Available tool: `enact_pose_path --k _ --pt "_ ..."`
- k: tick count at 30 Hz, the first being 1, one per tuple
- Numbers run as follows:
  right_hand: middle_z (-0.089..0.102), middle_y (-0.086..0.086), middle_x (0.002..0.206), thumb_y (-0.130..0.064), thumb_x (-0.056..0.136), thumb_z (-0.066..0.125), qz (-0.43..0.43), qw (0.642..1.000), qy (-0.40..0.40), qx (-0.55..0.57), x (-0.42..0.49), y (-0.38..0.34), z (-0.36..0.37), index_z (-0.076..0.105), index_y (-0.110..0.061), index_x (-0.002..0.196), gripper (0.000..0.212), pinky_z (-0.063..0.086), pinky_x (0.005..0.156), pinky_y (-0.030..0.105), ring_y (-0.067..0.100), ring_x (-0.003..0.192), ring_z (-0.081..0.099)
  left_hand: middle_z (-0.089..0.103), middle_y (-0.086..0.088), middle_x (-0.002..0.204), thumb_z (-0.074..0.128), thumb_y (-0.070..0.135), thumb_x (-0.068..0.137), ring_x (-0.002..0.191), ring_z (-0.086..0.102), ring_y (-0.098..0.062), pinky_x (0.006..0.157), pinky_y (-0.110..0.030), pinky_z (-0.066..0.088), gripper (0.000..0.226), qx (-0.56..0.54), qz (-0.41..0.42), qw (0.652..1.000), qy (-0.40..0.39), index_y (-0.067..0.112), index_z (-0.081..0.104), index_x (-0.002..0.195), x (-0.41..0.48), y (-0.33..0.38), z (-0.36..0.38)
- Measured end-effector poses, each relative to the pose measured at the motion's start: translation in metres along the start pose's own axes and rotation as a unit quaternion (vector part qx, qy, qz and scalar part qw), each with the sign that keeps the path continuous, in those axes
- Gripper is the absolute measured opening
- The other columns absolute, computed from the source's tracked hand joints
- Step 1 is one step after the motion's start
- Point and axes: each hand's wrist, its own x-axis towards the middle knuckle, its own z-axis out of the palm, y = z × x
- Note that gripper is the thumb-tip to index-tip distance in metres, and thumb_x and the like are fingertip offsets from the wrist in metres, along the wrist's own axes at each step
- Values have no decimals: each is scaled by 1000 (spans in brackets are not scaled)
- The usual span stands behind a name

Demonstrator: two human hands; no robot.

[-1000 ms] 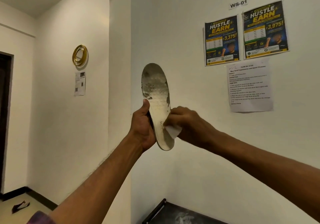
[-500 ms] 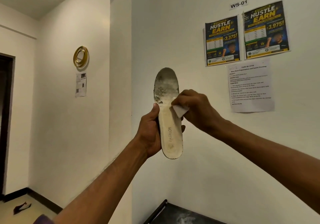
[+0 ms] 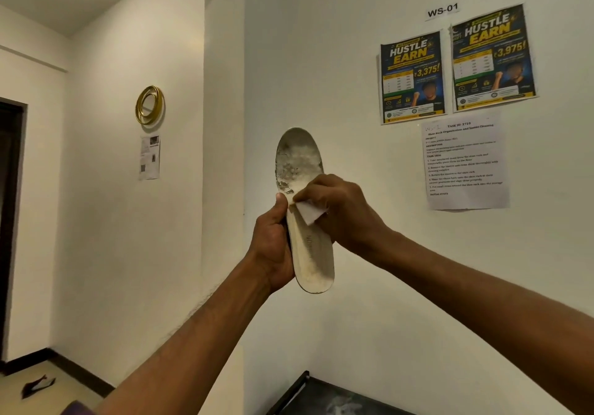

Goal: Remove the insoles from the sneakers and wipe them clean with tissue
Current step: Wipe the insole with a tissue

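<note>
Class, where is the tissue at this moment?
Head view, centre: the right hand pinches the tissue against the middle of the insole, beside the left hand.

Floor (image 3: 69, 389) btm-left w/ dark scrap (image 3: 37, 386); dark rack top (image 3: 316, 393) btm-centre, whitish smudge.

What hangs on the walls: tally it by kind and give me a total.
Hustle & Earn posters: 2
White printed sheets: 2
WS-01 label: 1
Gold ring: 1
Total: 6
</note>
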Motion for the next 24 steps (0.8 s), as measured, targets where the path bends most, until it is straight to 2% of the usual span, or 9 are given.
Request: enact_pose_path --k 3,5,9,12,14,17,22,24 --pt "69 11 98 3 74 81 55 996 67 16 12 6 9 75 -6 101 29 58 69 40 24 86 65 71 -19 118 36 57 103 107 65 -38 99 -55 49 56 6 2 1000 27 17 65 130 0 7 -17" --pt "69 10 98 6 72 81 56 995 75 19 20 4 19 75 -6 101 32 58 70 37 23 87 65 68 -21 121 36 58 103 113 61 -39 103 -57 45 59 12 8 999 39 15 72 121 -1 15 -33" --pt "70 8 98 5 72 82 44 996 70 46 31 -11 48 75 -7 99 30 57 73 33 20 87 66 70 -22 113 34 60 103 102 64 -37 99 -55 48 65 22 27 997 66 15 82 102 -6 36 -69" --pt "71 9 98 1 74 82 49 994 67 76 34 -26 78 76 -6 99 27 58 73 32 21 87 67 71 -21 112 34 60 103 101 64 -36 104 -56 45 65 14 26 995 90 17 83 100 -15 43 -98" --pt "71 11 98 2 72 83 55 992 51 103 32 -39 106 76 -6 99 29 59 73 32 23 88 67 72 -21 114 36 59 103 101 65 -37 106 -58 43 61 7 28 994 109 17 80 107 -26 45 -121" --pt "71 10 98 7 70 81 70 988 19 136 24 -60 157 75 -7 100 34 58 71 33 23 88 67 70 -21 122 38 56 103 103 65 -38 99 -57 49 55 8 31 987 156 16 67 127 -43 40 -161" --pt "71 7 99 4 75 78 112 973 -39 199 -14 -99 272 75 -9 100 28 53 72 20 19 87 65 73 -19 114 35 54 105 94 71 -34 79 -46 59 53 24 9 965 260 18 66 128 -78 8 -261" --pt "70 6 97 4 76 76 131 963 -55 230 -41 -115 327 76 -9 99 27 52 72 18 17 85 64 73 -19 113 34 53 106 95 71 -34 80 -45 58 52 19 -3 950 313 17 67 126 -97 -13 -312"
